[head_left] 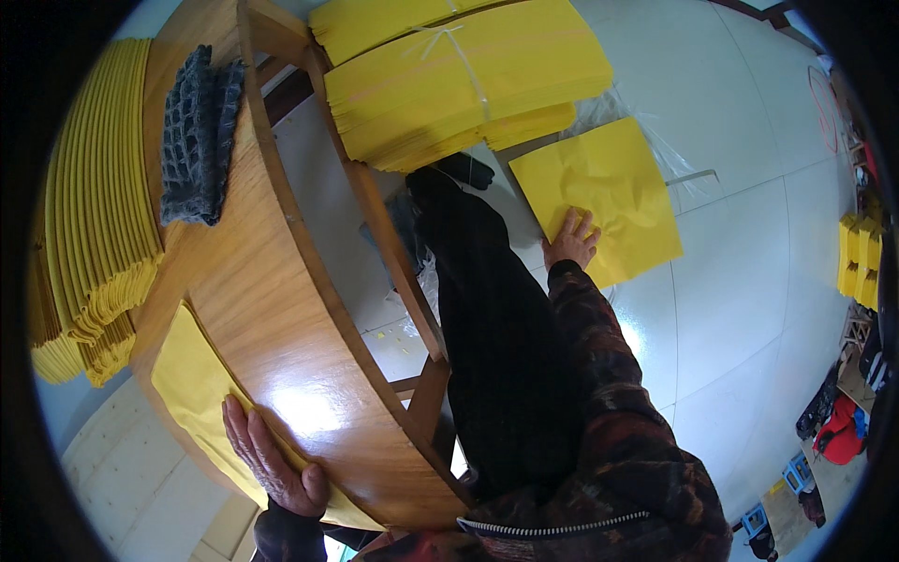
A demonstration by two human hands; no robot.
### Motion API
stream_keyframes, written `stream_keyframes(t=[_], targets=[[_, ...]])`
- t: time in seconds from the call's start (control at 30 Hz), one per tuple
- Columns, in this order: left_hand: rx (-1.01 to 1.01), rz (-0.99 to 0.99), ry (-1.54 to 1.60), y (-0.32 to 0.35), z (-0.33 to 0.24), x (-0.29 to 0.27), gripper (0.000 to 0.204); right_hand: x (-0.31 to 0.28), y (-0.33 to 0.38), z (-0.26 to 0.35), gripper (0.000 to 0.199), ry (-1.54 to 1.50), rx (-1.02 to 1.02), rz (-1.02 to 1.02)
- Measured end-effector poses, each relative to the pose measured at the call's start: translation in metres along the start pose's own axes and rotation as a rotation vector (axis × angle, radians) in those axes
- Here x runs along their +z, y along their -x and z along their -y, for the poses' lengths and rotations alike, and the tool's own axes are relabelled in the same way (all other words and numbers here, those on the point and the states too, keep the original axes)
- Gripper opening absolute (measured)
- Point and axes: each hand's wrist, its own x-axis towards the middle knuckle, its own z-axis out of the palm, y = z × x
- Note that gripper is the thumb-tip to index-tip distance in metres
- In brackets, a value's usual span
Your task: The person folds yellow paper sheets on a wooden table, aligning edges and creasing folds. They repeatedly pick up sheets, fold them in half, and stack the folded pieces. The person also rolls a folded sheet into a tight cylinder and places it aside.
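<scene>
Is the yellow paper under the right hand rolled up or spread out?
Spread out. The yellow paper shows a broad, creased face beneath the right hand.

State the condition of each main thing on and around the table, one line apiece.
left hand: palm down on table paper
right hand: fingers slightly spread on floor-side paper
table paper: lying flat
floor-side paper: creased
big yellow bundle: tied
dark cloth: folded
yellow pile at left: layered
</scene>
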Motion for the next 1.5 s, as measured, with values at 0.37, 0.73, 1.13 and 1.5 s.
stream_keyframes(t=[0.37,0.73,1.13,1.5], targets=[[0.007,-0.023,-0.021,-0.005,-0.004,0.000,0.073,0.008,-0.019,-0.032,0.066,-0.133,-0.172,-0.022],[0.013,-0.026,-0.022,-0.007,-0.006,-0.001,0.072,-0.022,-0.034,-0.038,0.027,-0.117,-0.210,-0.028],[0.015,-0.035,-0.032,-0.008,-0.006,-0.002,0.069,-0.052,-0.022,-0.032,0.021,-0.052,-0.171,0.008],[0.035,-0.120,-0.009,-0.006,-0.011,-0.003,0.069,-0.198,-0.002,-0.112,0.023,0.028,-0.176,-0.214]])
